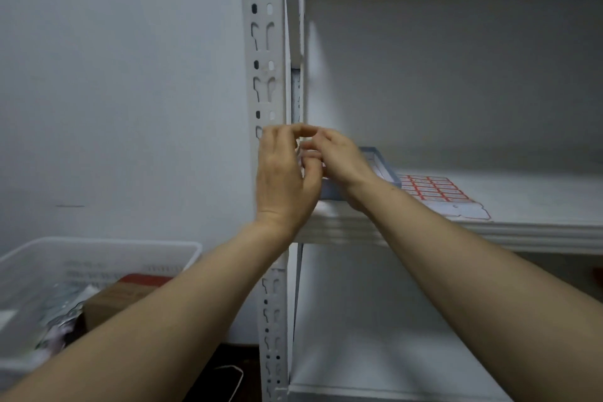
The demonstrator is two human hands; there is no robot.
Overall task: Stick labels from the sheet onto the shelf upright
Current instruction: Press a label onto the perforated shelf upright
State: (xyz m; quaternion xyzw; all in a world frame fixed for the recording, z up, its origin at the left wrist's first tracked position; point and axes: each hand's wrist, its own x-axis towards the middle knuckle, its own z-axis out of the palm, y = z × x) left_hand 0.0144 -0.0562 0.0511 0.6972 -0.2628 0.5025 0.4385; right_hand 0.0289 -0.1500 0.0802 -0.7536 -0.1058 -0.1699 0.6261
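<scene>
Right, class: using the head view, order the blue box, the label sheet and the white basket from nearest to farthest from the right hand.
1. Blue box: on the shelf, just behind the right hand.
2. Label sheet: farther right on the same shelf.
3. White basket: low down, far left.

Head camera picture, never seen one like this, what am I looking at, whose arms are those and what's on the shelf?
No machine: a person wears the camera on the head, so you look along their own arms. The left hand and right hand meet at the fingertips in front of the rack's white slotted upright. Whether they pinch a label is too blurred to tell. On the shelf lie a sheet of red-edged labels and, behind the right hand, a blue-rimmed box. A white basket sits lower left.
</scene>
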